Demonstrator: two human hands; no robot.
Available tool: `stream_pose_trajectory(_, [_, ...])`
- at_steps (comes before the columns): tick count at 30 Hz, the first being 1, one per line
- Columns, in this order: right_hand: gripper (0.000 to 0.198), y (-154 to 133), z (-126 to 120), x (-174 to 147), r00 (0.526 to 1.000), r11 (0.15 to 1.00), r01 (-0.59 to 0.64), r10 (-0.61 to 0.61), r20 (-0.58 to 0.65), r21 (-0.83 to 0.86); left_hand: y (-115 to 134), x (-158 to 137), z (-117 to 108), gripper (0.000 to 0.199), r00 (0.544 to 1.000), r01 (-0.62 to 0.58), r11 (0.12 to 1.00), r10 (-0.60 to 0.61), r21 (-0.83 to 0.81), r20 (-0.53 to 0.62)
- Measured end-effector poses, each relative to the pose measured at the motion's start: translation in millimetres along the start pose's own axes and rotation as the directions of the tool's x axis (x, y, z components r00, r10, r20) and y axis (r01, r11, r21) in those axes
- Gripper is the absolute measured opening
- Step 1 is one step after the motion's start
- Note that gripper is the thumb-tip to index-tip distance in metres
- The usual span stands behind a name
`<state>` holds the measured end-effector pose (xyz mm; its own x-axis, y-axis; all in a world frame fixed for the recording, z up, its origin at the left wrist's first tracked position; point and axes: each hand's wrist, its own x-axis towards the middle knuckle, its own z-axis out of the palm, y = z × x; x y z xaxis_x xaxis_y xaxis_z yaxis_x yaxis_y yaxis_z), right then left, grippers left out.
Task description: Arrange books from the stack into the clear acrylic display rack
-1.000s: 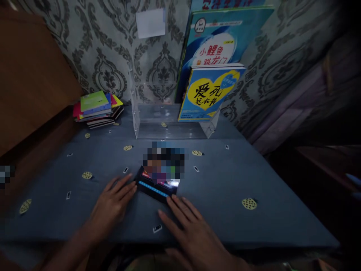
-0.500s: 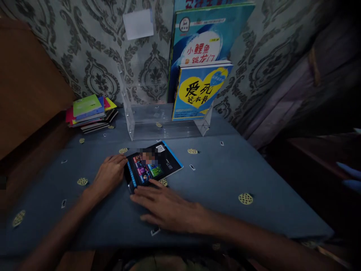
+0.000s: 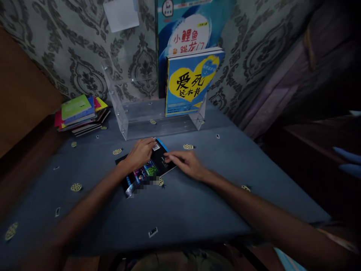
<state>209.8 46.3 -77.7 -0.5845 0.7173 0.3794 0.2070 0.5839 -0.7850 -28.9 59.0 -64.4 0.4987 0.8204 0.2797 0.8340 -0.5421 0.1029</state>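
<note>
A thin dark book point(image 3: 159, 152) with a blue strip, a barcode and small coloured pictures lies flat on the patterned blue tablecloth. Across its upper middle rests my left hand point(image 3: 141, 152), palm down with its fingers stretched toward the barcode end. My right hand point(image 3: 187, 162) is at the book's right edge, with fingertips extended over the corner of the cover. Behind the book stands a clear acrylic rack point(image 3: 158, 130). A blue and yellow book point(image 3: 187, 82) leans upright in the rack's right side, in front of a taller teal book point(image 3: 180, 26).
A stack of colourful books point(image 3: 77, 113) sits at the table's back left. A white card point(image 3: 121, 15) is on the patterned wallpaper point(image 3: 87, 71) behind. A brown wooden panel point(image 3: 25, 86) borders the left side, and blue finger-like shapes point(image 3: 348, 162) show at the far right.
My left hand has moved from the book's left edge onto its upper middle. My right hand has gone from the near edge up to the right edge. The view has shifted slightly.
</note>
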Motion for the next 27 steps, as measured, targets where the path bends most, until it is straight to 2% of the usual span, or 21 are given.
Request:
stream_pose_trajectory(3, [0.038, 10.3, -7.5, 6.2, 0.990, 0.992, -0.109, 0.114, -0.080, 0.072, 2.3, 10.5, 11.5, 0.038, 0.998, -0.033, 0.999, 0.032, -0.025, -0.048])
stream_pose_trajectory(9, [0.043, 14.3, -8.1, 9.3, 0.979, 0.965, -0.172, 0.190, -0.077, 0.196, -1.6, 7.5, 22.6, 0.041, 0.990, -0.083, 0.993, 0.073, -0.085, -0.117])
stream_pose_trajectory(16, [0.049, 13.2, -7.3, 10.5, 0.951, 0.935, -0.222, 0.270, -0.149, 0.278, 13.8, 2.1, 16.5, 0.044, 0.979, -0.198, 0.970, 0.187, -0.143, -0.088])
stream_pose_trajectory(21, [0.053, 19.6, -8.5, 10.9, 0.921, 0.938, -0.230, 0.296, -0.255, 0.259, 33.6, -2.6, 9.7, 0.040, 0.954, -0.298, 0.934, 0.286, -0.198, -0.085])
stream_pose_trajectory(27, [0.052, 18.1, -9.9, 9.0, 0.910, 0.945, -0.243, 0.301, -0.286, 0.221, 53.3, -10.4, 1.5, 0.038, 0.926, -0.373, 0.896, 0.376, -0.243, -0.034])
